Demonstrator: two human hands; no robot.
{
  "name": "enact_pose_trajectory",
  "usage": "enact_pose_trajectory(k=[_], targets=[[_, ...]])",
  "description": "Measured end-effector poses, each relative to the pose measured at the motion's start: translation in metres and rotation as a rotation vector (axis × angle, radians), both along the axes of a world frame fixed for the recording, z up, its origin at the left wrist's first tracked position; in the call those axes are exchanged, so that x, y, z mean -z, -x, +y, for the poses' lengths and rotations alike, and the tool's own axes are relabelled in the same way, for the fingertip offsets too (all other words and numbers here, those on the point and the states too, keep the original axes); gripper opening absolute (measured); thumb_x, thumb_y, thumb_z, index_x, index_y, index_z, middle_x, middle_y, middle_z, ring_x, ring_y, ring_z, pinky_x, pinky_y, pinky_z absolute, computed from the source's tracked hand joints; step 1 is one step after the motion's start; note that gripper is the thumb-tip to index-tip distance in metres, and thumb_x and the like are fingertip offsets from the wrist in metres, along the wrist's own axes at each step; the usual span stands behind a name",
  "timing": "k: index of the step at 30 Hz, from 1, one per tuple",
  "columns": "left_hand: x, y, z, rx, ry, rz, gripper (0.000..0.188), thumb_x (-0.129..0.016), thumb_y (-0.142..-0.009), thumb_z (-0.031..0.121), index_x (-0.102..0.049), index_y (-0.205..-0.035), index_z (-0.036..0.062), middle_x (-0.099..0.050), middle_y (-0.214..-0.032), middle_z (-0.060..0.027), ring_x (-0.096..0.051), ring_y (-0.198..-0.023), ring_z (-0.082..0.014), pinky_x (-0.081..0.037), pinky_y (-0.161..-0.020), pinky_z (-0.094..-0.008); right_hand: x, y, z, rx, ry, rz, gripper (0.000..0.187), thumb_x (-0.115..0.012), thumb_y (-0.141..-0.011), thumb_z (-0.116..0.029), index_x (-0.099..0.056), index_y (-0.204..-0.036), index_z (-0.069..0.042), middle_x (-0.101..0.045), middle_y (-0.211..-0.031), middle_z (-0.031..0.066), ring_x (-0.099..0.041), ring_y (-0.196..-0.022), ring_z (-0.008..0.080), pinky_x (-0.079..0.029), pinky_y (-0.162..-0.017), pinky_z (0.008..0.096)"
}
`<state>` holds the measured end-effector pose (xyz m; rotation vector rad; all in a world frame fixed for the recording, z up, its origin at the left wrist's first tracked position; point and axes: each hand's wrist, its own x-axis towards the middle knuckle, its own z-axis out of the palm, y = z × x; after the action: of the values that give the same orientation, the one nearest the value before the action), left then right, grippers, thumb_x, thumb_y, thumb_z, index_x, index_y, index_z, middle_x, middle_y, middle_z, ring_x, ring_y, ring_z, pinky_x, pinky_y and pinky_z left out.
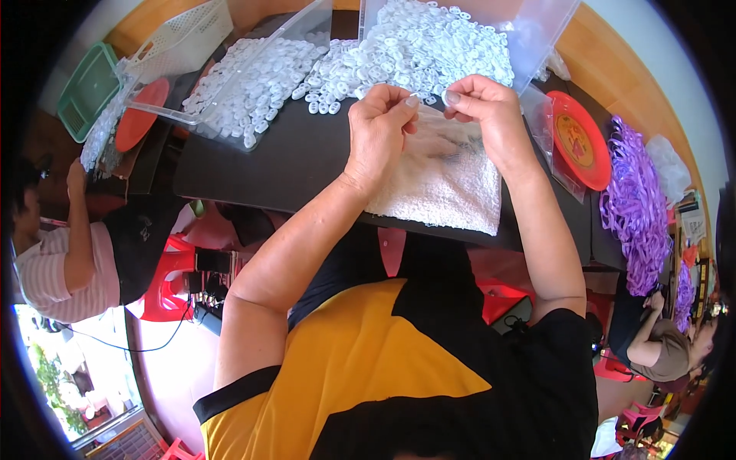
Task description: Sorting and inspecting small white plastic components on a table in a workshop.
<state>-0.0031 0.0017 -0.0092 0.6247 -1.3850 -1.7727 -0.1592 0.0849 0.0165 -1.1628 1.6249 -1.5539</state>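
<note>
My left hand (pixel 381 126) and my right hand (pixel 487 115) are raised close together above a white towel (pixel 445 180) spread on a dark table (pixel 284 169). Both pinch tightly with thumb and forefinger; a small white plastic ring (pixel 452 96) shows at the right fingertips. What the left fingers pinch is too small to make out. Just beyond the hands lies a big heap of the same white rings (pixel 414 46), spilling onto the table.
Clear plastic bins (pixel 307 31) hold more rings. A white basket (pixel 184 34), a green basket (pixel 88 88) and a red plate (pixel 142 115) sit far left; a red plate (pixel 579 138) and purple ribbons (pixel 636 199) right. Other people sit at both sides.
</note>
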Motion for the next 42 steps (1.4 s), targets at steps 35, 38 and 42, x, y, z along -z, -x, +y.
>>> enact_pose_trajectory(k=[35, 38, 42], targets=[[0.005, 0.003, 0.003, 0.006, 0.134, -0.027, 0.014, -0.062, -0.091, 0.013, -0.061, -0.092, -0.0008, -0.059, -0.072, -0.0023, -0.053, -0.059, -0.0069, -0.040, -0.047, -0.0197, 0.003, -0.025, 0.002, 0.017, 0.091, -0.166, 0.011, -0.065, -0.086, -0.011, -0.065, -0.091, -0.001, -0.064, -0.078, 0.0033, -0.060, -0.072, 0.0108, -0.046, -0.070, 0.0245], [0.004, 0.004, 0.003, 0.011, 0.096, -0.020, 0.013, -0.061, -0.091, 0.012, -0.061, -0.092, -0.0005, -0.059, -0.072, -0.0023, -0.053, -0.059, -0.0070, -0.040, -0.047, -0.0199, 0.003, -0.029, 0.002, 0.067, 0.075, -0.132, 0.012, -0.064, -0.087, -0.013, -0.064, -0.091, -0.001, -0.063, -0.078, 0.0030, -0.059, -0.072, 0.0102, -0.046, -0.070, 0.0240], [0.006, 0.004, 0.003, -0.008, 0.119, -0.026, 0.012, -0.061, -0.091, 0.012, -0.061, -0.091, -0.0006, -0.059, -0.072, -0.0022, -0.053, -0.059, -0.0071, -0.040, -0.047, -0.0201, 0.005, -0.036, 0.001, 0.067, 0.053, -0.100, 0.012, -0.063, -0.089, -0.013, -0.064, -0.090, -0.001, -0.063, -0.079, 0.0033, -0.060, -0.072, 0.0113, -0.047, -0.069, 0.0242]])
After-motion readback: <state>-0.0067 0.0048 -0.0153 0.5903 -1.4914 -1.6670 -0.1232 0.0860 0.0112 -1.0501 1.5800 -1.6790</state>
